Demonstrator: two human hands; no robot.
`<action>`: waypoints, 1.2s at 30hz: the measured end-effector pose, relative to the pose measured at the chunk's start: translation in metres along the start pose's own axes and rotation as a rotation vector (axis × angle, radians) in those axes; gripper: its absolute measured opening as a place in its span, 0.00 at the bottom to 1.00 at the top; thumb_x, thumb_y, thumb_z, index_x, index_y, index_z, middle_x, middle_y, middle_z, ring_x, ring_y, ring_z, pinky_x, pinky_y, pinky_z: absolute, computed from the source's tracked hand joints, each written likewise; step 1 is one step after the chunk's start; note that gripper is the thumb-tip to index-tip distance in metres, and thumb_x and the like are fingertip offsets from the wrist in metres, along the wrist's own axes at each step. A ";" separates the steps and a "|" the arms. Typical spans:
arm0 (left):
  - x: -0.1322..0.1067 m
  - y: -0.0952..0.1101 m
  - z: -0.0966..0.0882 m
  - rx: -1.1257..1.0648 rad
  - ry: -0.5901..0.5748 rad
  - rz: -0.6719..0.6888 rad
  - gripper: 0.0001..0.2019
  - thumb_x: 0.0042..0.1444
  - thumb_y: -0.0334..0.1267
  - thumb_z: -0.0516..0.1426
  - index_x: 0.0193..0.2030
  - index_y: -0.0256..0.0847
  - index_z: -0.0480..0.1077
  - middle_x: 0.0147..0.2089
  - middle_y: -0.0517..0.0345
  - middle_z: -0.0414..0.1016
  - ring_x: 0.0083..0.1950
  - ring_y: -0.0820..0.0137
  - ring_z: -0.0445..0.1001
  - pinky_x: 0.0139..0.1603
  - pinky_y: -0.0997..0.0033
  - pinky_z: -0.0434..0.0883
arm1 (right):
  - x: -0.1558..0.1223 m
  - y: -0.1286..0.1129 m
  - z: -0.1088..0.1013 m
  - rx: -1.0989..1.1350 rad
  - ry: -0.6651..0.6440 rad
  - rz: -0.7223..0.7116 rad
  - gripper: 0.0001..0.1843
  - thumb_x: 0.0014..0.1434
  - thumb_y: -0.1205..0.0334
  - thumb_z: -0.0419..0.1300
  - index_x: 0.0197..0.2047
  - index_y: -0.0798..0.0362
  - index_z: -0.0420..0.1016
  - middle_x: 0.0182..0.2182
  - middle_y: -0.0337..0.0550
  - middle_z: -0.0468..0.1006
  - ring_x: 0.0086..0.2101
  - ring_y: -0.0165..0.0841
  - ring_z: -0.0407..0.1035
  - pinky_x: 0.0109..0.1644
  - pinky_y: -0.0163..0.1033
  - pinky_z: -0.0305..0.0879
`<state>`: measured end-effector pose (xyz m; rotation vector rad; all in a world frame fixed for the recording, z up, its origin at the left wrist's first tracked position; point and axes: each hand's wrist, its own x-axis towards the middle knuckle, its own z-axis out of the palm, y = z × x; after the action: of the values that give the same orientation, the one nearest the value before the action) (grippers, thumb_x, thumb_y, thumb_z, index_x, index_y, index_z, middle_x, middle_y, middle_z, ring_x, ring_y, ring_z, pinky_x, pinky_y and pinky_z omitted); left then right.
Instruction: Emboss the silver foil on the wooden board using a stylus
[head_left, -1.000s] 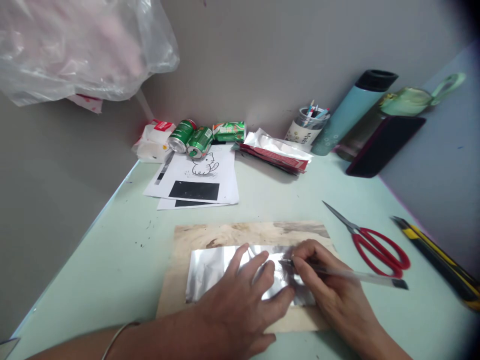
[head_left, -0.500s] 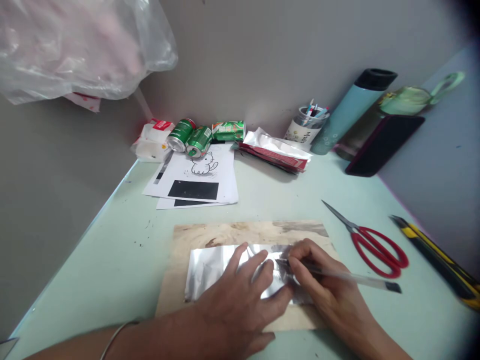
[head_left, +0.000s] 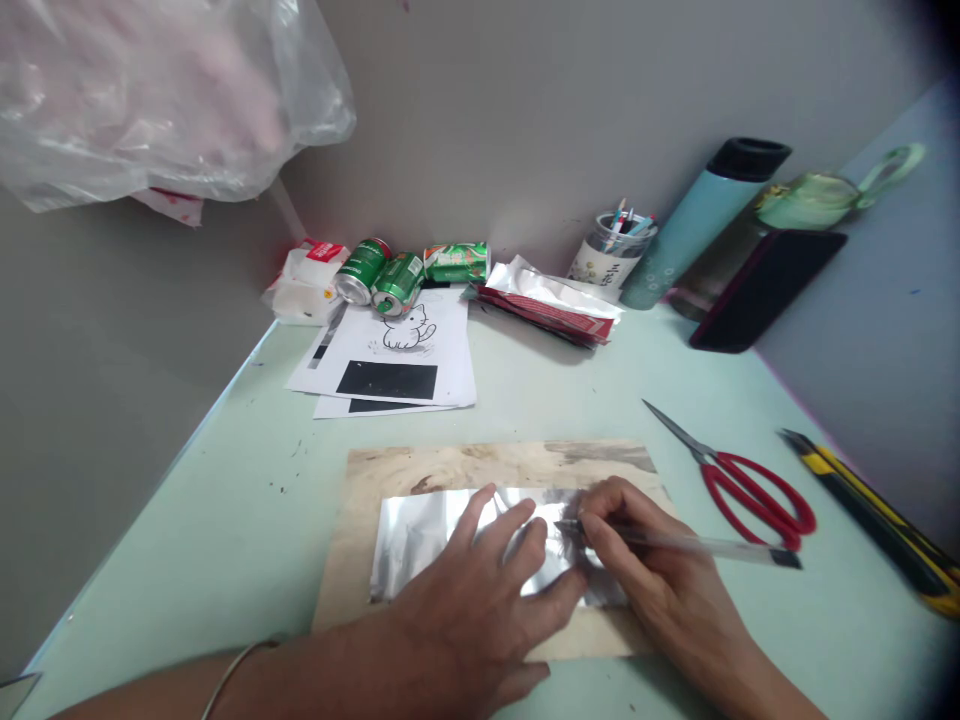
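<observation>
A shiny silver metal sheet (head_left: 416, 535) lies on a wooden board (head_left: 360, 490) in front of me. My left hand (head_left: 487, 580) rests over the middle of the sheet with its fingers spread, pressing it down. In my right hand (head_left: 652, 570) is a clear-barrelled pen (head_left: 720, 547) with a dark end cap, pinched near its tip. The dark tip meets the sheet just right of my left fingers, and the barrel slants off to the right. Part of the sheet is hidden beneath both hands.
Red-handled scissors (head_left: 757, 500) and a yellow-black box cutter (head_left: 877, 520) lie to the right. Behind are printed papers (head_left: 450, 370), green cans (head_left: 456, 262), a red-silver packet (head_left: 551, 310), a pen jar (head_left: 604, 255), a blue bottle (head_left: 694, 225) and a phone (head_left: 769, 290). A plastic bag (head_left: 172, 100) hangs upper left.
The pen's rear end has swung slightly up, away from me, with a small shift of my right hand. My left hand stays in place.
</observation>
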<state>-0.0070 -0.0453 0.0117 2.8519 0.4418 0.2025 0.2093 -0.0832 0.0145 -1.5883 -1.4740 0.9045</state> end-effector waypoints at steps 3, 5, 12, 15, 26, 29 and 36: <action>0.000 0.000 0.001 -0.003 -0.003 -0.002 0.36 0.63 0.50 0.62 0.72 0.37 0.54 0.69 0.35 0.62 0.72 0.44 0.57 0.69 0.32 0.54 | -0.001 0.000 0.000 -0.011 -0.006 -0.007 0.12 0.68 0.60 0.55 0.31 0.48 0.66 0.27 0.36 0.67 0.28 0.32 0.63 0.31 0.37 0.62; 0.000 0.001 0.002 0.001 0.007 0.000 0.36 0.64 0.49 0.61 0.72 0.37 0.54 0.69 0.35 0.62 0.72 0.43 0.57 0.69 0.31 0.54 | -0.001 -0.001 0.000 -0.017 -0.022 -0.014 0.12 0.68 0.60 0.54 0.31 0.48 0.66 0.28 0.36 0.67 0.28 0.32 0.63 0.31 0.37 0.62; 0.000 0.002 0.001 -0.001 -0.006 -0.009 0.35 0.65 0.50 0.61 0.71 0.38 0.54 0.69 0.36 0.62 0.72 0.44 0.56 0.70 0.32 0.52 | -0.002 0.001 -0.001 0.004 -0.063 -0.012 0.12 0.70 0.60 0.53 0.32 0.48 0.64 0.29 0.35 0.66 0.29 0.31 0.63 0.32 0.37 0.61; 0.001 0.002 -0.002 0.005 -0.024 -0.009 0.35 0.64 0.50 0.61 0.71 0.38 0.55 0.69 0.36 0.62 0.72 0.45 0.56 0.70 0.33 0.51 | -0.003 0.002 -0.002 0.015 -0.054 -0.001 0.13 0.70 0.60 0.53 0.31 0.48 0.63 0.28 0.35 0.65 0.28 0.31 0.62 0.32 0.37 0.60; 0.002 0.001 -0.004 0.014 -0.035 -0.013 0.34 0.65 0.50 0.60 0.72 0.38 0.54 0.69 0.36 0.62 0.72 0.46 0.56 0.70 0.33 0.53 | 0.000 0.002 -0.001 0.020 -0.037 0.004 0.13 0.69 0.58 0.55 0.31 0.48 0.64 0.28 0.36 0.67 0.29 0.32 0.63 0.32 0.38 0.62; 0.002 0.001 -0.004 0.022 -0.031 -0.008 0.34 0.65 0.50 0.61 0.71 0.38 0.55 0.69 0.36 0.62 0.72 0.46 0.57 0.70 0.35 0.53 | 0.000 0.000 0.000 0.015 -0.047 -0.001 0.12 0.69 0.59 0.54 0.31 0.48 0.65 0.28 0.36 0.67 0.29 0.32 0.63 0.32 0.38 0.62; 0.001 0.001 -0.002 0.024 -0.022 -0.006 0.35 0.64 0.51 0.61 0.71 0.39 0.55 0.68 0.36 0.63 0.72 0.45 0.58 0.70 0.33 0.52 | -0.001 0.000 -0.001 0.030 -0.068 0.008 0.12 0.69 0.59 0.54 0.31 0.48 0.63 0.28 0.36 0.66 0.28 0.32 0.63 0.31 0.38 0.61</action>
<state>-0.0058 -0.0457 0.0137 2.8733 0.4520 0.1656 0.2104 -0.0843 0.0150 -1.5566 -1.4949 0.9898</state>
